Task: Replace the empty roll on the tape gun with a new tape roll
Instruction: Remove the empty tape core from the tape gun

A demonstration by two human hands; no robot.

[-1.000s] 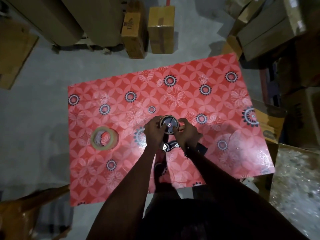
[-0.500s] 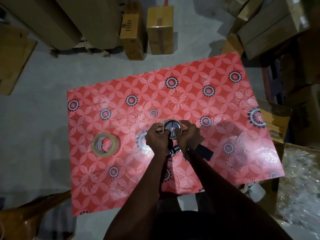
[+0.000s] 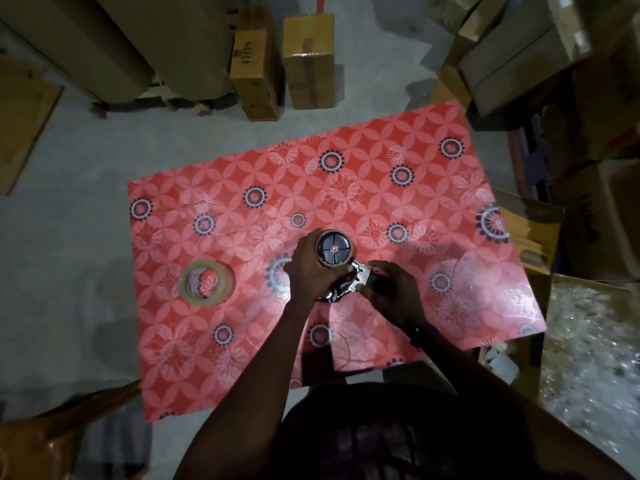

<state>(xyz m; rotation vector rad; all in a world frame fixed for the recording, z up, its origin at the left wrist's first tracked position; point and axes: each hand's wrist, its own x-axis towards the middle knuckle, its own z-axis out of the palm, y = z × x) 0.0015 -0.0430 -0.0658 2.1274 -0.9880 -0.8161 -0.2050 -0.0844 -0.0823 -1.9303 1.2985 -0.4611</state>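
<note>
Compared with half a second ago, the right hand (image 3: pixel 391 289) has left the empty roll (image 3: pixel 335 250) and shifted toward 4 o'clock, onto the body of the tape gun (image 3: pixel 353 282) — it now wraps the dark handle section just beside the metal frame. The left hand (image 3: pixel 311 268) remains at the hub, its fingers curled round the 9 o'clock side of the empty roll. This regrip indicates that the gun is now braced for extraction; the core appears still seated on the black spindle wheel, so removal is judged not yet complete. Both forearms extend from 6 o'clock toward the centre of the tabletop (image 3: pixel 433 161), converging on the tool, which is held at or just above the patterned surface; contact cannot be determined. The new tape roll (image 3: pixel 207 282) lies flat at 9 o'clock from the hands, well apart and untouched — the fitting step is still outstanding.
</note>
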